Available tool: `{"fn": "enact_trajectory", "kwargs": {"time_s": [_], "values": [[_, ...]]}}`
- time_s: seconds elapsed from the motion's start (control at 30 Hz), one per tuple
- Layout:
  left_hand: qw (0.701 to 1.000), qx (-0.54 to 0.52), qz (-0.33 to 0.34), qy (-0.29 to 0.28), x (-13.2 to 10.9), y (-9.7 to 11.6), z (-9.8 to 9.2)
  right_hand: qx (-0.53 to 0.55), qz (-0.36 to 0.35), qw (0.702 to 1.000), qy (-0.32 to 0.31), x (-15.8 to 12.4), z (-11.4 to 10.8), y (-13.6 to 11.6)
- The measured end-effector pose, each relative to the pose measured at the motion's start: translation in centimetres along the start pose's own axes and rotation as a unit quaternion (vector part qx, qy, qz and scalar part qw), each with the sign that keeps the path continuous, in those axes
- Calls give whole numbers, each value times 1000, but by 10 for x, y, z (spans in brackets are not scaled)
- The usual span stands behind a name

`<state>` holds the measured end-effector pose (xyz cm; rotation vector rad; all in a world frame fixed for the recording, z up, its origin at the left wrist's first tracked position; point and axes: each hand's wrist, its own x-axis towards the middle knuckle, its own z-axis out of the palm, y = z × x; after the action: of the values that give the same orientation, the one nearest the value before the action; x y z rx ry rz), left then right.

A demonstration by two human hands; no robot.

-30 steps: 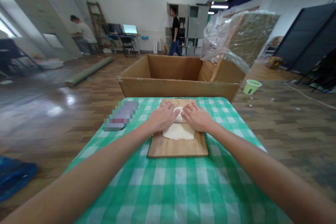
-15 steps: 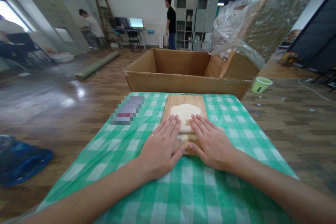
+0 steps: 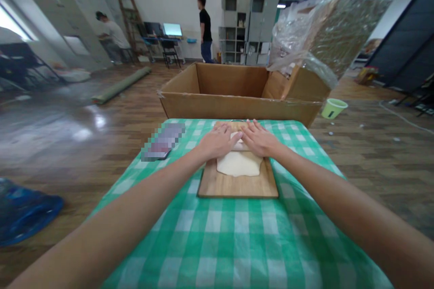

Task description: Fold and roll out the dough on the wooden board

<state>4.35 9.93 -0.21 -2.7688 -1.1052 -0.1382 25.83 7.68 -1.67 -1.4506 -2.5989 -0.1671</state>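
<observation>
A flat sheet of pale dough [image 3: 239, 164] lies on a wooden board [image 3: 237, 187] in the middle of the table. Across the far part of the dough sits a light rolling pin [image 3: 241, 146], mostly covered by my hands. My left hand [image 3: 218, 141] rests palm down over its left part, fingers stretched forward. Over the right part lies my right hand [image 3: 260, 140], also flat, with its fingers extended toward the board's far end. My thumbs come close together above the middle of the pin.
A green-and-white checked cloth [image 3: 203, 253] covers the table. To the left lies a blurred-out flat object [image 3: 164, 142]. Beyond the far edge stands a large open cardboard box [image 3: 237, 106], with a green bucket [image 3: 334, 108] to its right. Two people are in the background.
Both hands have slid forward with the rolling pin, from the near part of the dough to its far part. The near dough and board are now uncovered. A person behind has moved left.
</observation>
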Motion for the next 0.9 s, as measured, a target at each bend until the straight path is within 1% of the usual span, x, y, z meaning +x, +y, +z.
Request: {"fn": "enact_trajectory", "kwargs": {"time_s": [0.07, 0.13, 0.2, 0.3, 0.37, 0.5, 0.6, 0.67, 0.73, 0.83, 0.9], "values": [[1000, -10, -8, 17, -9, 6, 0, 3, 7, 1000, 12, -8, -3, -7], [998, -35, -26, 34, -27, 18, -2, 7, 14, 1000, 21, -21, -8, -19], [995, -65, -58, 54, -48, 33, -6, 21, 35, 999, 24, -36, -15, -34], [993, -81, -41, 72, -77, 53, -12, 42, 67, 997, 24, -60, -22, -58], [993, -85, -28, 80, -96, 65, -15, 45, 74, 996, 27, -77, -25, -72], [992, -95, -20, 81, -130, 86, -19, 38, 62, 997, 39, -114, -27, -99], [991, -104, -4, 83, -146, 94, -23, 35, 40, 998, 45, -133, -28, -110], [991, -109, -1, 77, -144, 91, -25, 37, 34, 998, 48, -133, -29, -109], [992, -112, -12, 60, -128, 81, -25, 38, 42, 998, 42, -120, -30, -99], [993, -112, -37, 29, -82, 56, -22, 42, 59, 997, 14, -84, -28, -70], [993, -114, -29, 5, -48, 38, -19, 33, 39, 999, -12, -56, -25, -48]]}}
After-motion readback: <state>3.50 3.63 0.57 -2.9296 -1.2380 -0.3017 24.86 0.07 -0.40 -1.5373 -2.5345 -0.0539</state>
